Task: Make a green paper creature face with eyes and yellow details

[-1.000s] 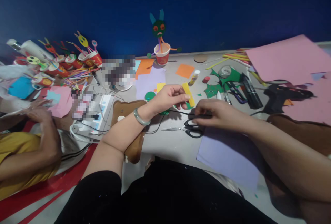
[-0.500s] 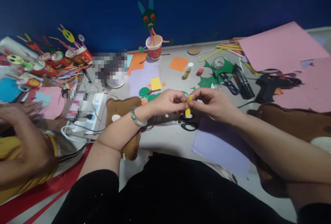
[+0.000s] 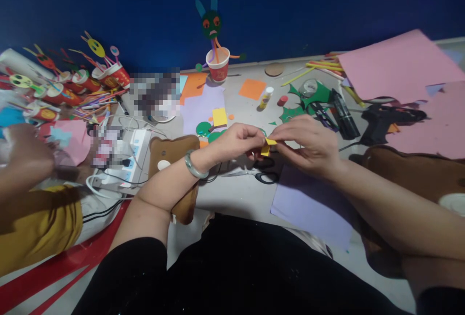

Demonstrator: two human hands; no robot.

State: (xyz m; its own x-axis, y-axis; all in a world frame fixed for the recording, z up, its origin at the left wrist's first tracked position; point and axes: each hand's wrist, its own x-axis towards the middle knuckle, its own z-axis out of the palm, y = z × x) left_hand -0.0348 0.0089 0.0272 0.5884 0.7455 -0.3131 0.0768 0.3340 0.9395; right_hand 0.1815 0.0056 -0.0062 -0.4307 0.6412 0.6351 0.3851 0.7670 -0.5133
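Note:
A small folded piece of yellow paper [image 3: 267, 148] is held up between my two hands above the table. My left hand [image 3: 240, 143], with a bangle on its wrist, pinches the paper from the left. The fingertips of my right hand [image 3: 308, 143] close on its upper right edge. Beneath the hands lie black-handled scissors [image 3: 267, 177], partly hidden by them. A yellow paper square [image 3: 219, 117] and green paper circles [image 3: 203, 129] rest just beyond my left hand. Beyond my right hand are green paper scraps [image 3: 290, 113].
A glue stick [image 3: 266, 98] stands beside its red cap [image 3: 283, 101]. On the right lies a black glue gun [image 3: 388, 118]. A red paper cup [image 3: 218, 68] bears a green paper figure. A power strip [image 3: 136, 157] sits left; a co-worker's arm [image 3: 25, 160] reaches in there.
The yellow paper has turned and now shows a fold, with one flap pointing right. My right hand has rolled over, its back higher. The co-worker's arm has shifted.

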